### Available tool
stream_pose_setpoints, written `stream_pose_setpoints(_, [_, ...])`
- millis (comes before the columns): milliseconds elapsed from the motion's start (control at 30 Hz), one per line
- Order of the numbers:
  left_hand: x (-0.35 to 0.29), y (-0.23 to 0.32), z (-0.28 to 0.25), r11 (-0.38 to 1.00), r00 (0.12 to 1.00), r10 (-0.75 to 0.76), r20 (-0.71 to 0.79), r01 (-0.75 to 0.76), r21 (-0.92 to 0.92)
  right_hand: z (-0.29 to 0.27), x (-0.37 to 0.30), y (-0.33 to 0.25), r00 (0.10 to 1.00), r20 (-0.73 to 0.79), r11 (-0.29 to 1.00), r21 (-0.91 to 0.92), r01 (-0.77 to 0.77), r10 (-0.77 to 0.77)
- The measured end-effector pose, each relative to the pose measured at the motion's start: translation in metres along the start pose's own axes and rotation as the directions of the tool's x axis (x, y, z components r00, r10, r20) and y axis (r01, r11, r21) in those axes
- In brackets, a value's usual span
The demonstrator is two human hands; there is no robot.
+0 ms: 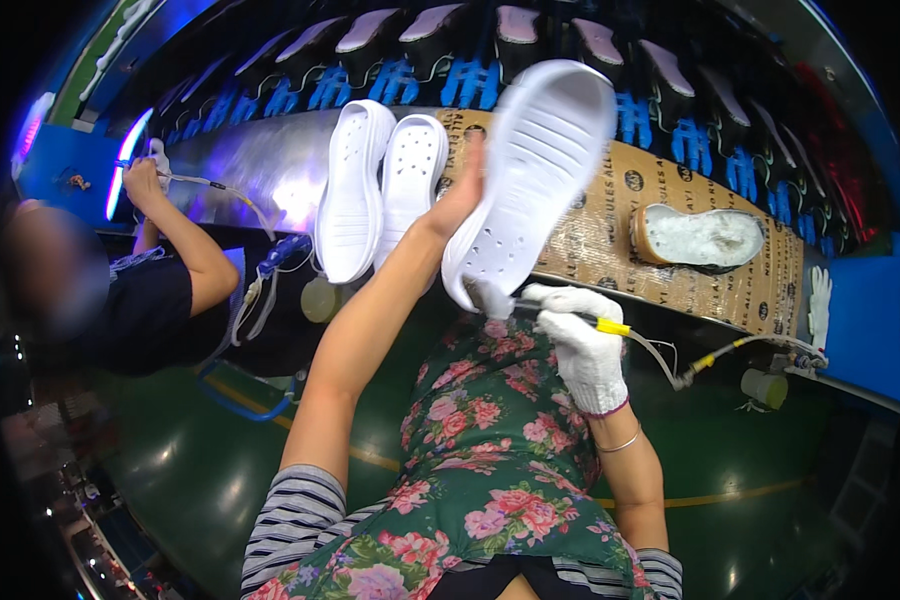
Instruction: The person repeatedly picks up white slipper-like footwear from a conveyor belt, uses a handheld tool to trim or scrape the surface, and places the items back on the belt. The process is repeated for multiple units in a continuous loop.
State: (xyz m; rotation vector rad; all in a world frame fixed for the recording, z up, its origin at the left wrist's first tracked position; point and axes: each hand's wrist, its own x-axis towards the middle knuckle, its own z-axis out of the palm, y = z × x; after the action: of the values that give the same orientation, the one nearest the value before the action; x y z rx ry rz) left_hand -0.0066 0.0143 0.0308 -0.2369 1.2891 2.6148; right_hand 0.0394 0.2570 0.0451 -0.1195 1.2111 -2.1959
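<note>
My bare left hand point(457, 205) grips a large white shoe sole point(542, 160) by its left edge, tilted up over the bench's front edge. The sole's hollow inside, with ribs and small holes, faces me. In a white knit glove, my right hand point(584, 350) is closed round a thin tube-fed brush point(492, 299). The blurred brush head is at the sole's lower end. Two more white soles, a left one point(353, 195) and a slightly smaller-looking one point(413, 175), lie side by side left of my left hand.
Brown printed cardboard point(595, 240) covers the bench, bearing a whitish shoe bottom point(705, 238). Behind runs a row of lasts on blue holders point(470, 84). A clear hose point(660, 365) trails right from the brush. A spare glove point(819, 302) hangs right. Another person point(185, 225) works at left.
</note>
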Motion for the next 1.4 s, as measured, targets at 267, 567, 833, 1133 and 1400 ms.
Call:
stream_pose_setpoints(267, [-0.041,-0.027,-0.004,0.713,0.838,0.363,-0.408,-0.532,-0.457,-0.004,0.009,-0.001,0.989,-0.124,0.995,0.054,0.089,-0.082])
stream_pose_setpoints(567, [-0.157,-0.089,-0.007,0.498,0.99,-0.085,0.109,0.137,-0.856,0.002,0.009,0.004,0.992,-0.095,0.988,-0.135,0.07,-0.083])
stream_pose_setpoints(833, [-0.129,-0.125,0.052,0.525,0.998,0.063,0.029,-0.008,-0.851,0.025,0.016,-0.061,0.743,0.428,0.399,-0.647,0.65,-0.515])
stream_pose_setpoints(1133, [-0.128,-0.13,0.075,0.881,0.971,0.047,-0.235,-0.151,-0.448,0.048,0.027,-0.078,0.445,0.706,-0.149,-0.608,0.78,-0.551])
stream_pose_setpoints(1400, [-0.127,-0.156,0.039,0.817,0.974,0.082,-0.212,-0.187,-0.545,0.057,0.008,-0.057,0.58,0.646,0.196,-0.568,0.799,-0.496])
